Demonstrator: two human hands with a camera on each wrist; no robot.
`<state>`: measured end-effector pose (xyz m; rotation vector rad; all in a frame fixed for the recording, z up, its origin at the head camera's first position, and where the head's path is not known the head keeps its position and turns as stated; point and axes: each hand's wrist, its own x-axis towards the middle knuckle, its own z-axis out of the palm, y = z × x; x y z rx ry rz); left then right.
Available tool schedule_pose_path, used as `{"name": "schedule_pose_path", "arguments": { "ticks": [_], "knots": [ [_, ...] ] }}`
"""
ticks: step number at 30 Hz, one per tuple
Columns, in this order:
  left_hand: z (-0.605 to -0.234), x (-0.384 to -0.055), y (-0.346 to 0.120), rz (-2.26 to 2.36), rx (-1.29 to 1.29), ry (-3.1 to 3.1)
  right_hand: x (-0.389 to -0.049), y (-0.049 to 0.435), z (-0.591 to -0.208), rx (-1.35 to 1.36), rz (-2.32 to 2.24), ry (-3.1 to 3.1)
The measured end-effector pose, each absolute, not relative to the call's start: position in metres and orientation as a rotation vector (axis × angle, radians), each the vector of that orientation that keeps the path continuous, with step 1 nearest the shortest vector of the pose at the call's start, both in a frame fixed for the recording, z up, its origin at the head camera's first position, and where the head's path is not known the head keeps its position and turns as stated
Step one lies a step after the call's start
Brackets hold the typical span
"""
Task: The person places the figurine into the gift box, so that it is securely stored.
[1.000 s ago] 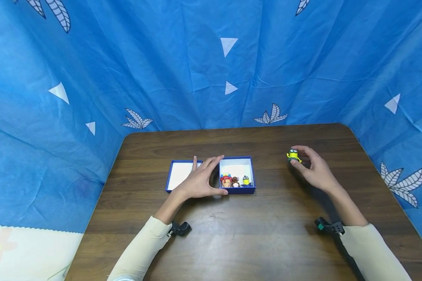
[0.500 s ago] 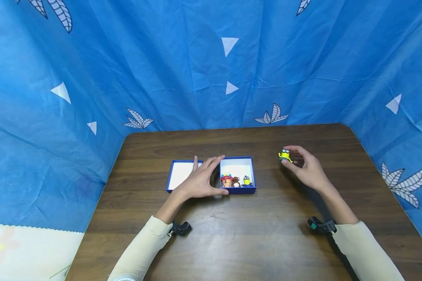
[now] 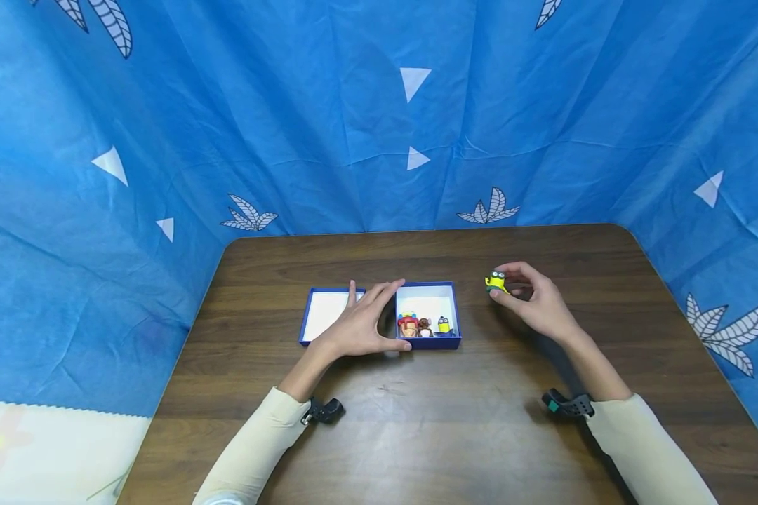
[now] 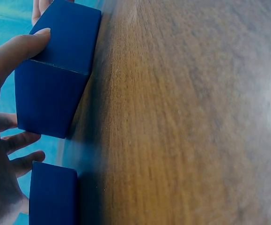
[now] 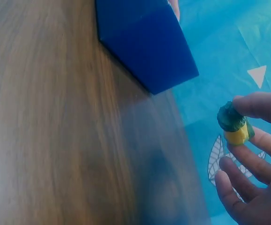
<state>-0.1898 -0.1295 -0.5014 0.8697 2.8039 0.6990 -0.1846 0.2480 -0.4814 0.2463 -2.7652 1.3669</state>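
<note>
Between thumb and fingers, my right hand (image 3: 540, 307) holds a small yellow-and-green minion figurine (image 3: 495, 282) above the table, right of the box. Its green underside and yellow body (image 5: 237, 136) show in the right wrist view. My left hand (image 3: 356, 331) spans the left end of an open blue box (image 3: 434, 344) with a white inside, thumb on the front wall, index finger at the back corner. Along the box's front lie a red-and-tan figurine (image 3: 408, 325), a small brown figurine (image 3: 424, 327) and another yellow minion (image 3: 443, 325).
Left of the box lies a blue-rimmed lid (image 3: 321, 314), white inside, partly covered by my left hand. The brown wooden table (image 3: 417, 435) ends at a blue patterned curtain (image 3: 354, 126) behind and at the sides.
My right hand has moved left with the minion figurine, closer to the box. The left hand and the box have stayed in place.
</note>
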Motion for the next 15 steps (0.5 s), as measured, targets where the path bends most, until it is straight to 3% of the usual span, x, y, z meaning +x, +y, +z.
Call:
{"name": "schedule_pose_path", "arguments": {
  "ticks": [15],
  "knots": [
    [-0.501,-0.190,-0.130,0.680,0.863,2.808,-0.193,0.217,-0.475,0.346,1.426,-2.785]
  ]
}}
